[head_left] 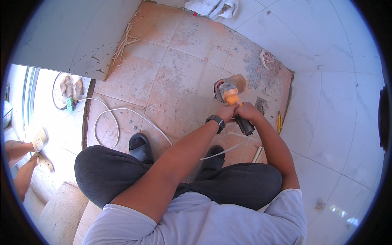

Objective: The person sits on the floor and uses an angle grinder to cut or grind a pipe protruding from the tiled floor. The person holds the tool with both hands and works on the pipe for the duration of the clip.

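Both my hands are closed around a yellow and black angle grinder (pixel 232 99), held low over the tiled floor (pixel 175 77). My left hand (pixel 225 112), with a dark watch at its wrist, grips the body from the left. My right hand (pixel 249 111) wraps it from the right, beside the left hand. The grinder's dark rear end sticks out below my hands. At its head, the round guard and disc sit beside a brown patch (pixel 240 82) on the floor. Whether the disc touches the tile, I cannot tell.
A white cable (pixel 118 109) loops across the floor near my sandals (pixel 141 148). Rubble (pixel 261 67) lies toward the right wall. A slim yellow and black tool (pixel 279 122) rests by that wall. Rope (pixel 124 41) lies at the far left. Another person's feet (pixel 41 141) show at left.
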### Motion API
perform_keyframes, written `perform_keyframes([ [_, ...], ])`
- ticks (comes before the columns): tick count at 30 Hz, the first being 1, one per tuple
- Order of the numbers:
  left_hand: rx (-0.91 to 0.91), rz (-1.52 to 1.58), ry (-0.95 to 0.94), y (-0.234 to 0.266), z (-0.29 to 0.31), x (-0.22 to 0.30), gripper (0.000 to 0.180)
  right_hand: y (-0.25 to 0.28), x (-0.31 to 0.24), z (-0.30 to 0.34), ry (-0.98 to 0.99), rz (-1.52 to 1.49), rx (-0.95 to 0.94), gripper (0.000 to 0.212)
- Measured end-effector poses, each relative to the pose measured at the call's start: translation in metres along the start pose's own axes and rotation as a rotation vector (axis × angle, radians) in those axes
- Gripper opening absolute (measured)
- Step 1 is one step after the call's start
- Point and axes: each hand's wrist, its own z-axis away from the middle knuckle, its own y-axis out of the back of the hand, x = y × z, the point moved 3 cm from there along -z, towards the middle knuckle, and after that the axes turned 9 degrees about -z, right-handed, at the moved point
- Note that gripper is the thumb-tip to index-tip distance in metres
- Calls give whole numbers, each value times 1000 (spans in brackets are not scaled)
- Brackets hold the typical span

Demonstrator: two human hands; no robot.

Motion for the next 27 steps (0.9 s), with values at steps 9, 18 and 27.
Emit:
perform_keyframes([
  [9,28,-14,-13,1,3,0,40,-1,2,-1,-4,-18,-7,51],
  [18,-116,-236,17,-15,-6,-3,49,22,8,29,-1,-24,49,48],
  [27,682,-1290,-460,72,-24,69,32,44,88,68,100,-592,311,37],
])
